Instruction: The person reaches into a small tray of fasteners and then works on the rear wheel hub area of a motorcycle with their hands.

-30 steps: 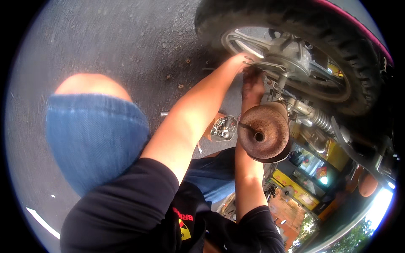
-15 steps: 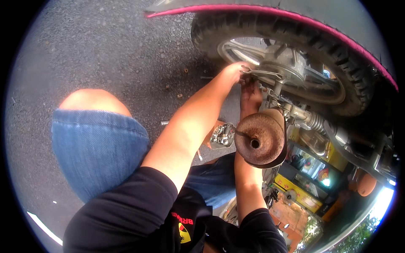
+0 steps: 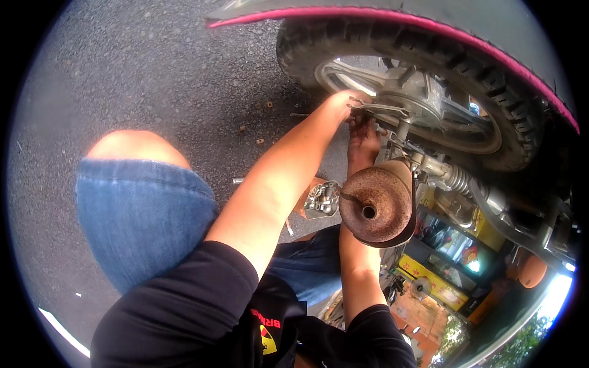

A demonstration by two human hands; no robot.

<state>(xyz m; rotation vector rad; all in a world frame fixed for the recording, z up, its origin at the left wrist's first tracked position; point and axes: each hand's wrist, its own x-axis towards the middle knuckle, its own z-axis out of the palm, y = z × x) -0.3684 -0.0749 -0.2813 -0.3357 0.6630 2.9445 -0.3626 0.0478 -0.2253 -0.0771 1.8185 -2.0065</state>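
A motorcycle's rear wheel, with its knobbly tyre (image 3: 307,58), stands in front of me at upper right. My left hand (image 3: 351,103) reaches in beside the wheel hub (image 3: 423,92), next to a thin metal rod (image 3: 386,109); its fingers are hidden there. Just below it, my right hand (image 3: 364,144) is raised with grease-darkened fingers drawn together. Whatever those fingers hold is too dark and covered to make out. A rusty muffler (image 3: 386,193) hangs in front of my right forearm and hides part of it.
A cut-open container (image 3: 310,211) of metal nuts and bolts stands on the asphalt between my arms. Several small nuts (image 3: 260,141) and a metal tube (image 3: 238,181) lie on the ground at left. A shock absorber spring (image 3: 459,176) sits right of the muffler. A pink-edged cover (image 3: 368,11) overhangs the tyre.
My two hands stay close together by the hub, with barely any visible movement. The whole view has shifted very slightly.
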